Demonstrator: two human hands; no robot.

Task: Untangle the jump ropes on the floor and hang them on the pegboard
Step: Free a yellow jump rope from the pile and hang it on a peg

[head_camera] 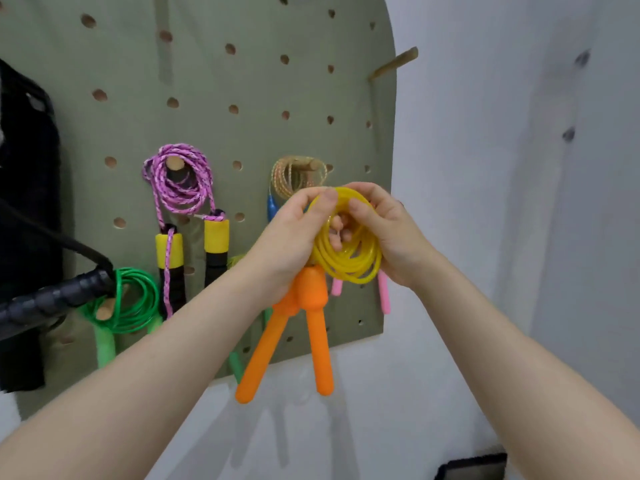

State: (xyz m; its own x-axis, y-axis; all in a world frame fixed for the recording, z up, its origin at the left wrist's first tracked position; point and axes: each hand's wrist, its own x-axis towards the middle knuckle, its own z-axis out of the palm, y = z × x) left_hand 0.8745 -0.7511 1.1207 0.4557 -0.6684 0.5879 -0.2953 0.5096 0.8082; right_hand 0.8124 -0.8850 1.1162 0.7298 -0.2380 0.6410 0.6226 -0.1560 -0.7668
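Your left hand (294, 233) and right hand (384, 233) both pinch the yellow coil (346, 261); loosen either and loops could spring apart, tangling before reaching a peg (394, 64).

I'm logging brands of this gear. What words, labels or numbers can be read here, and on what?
None: no readable text shows anywhere.
The yellow rope, its orange handles, the pink rope, the green rope and the pegboard show no print.
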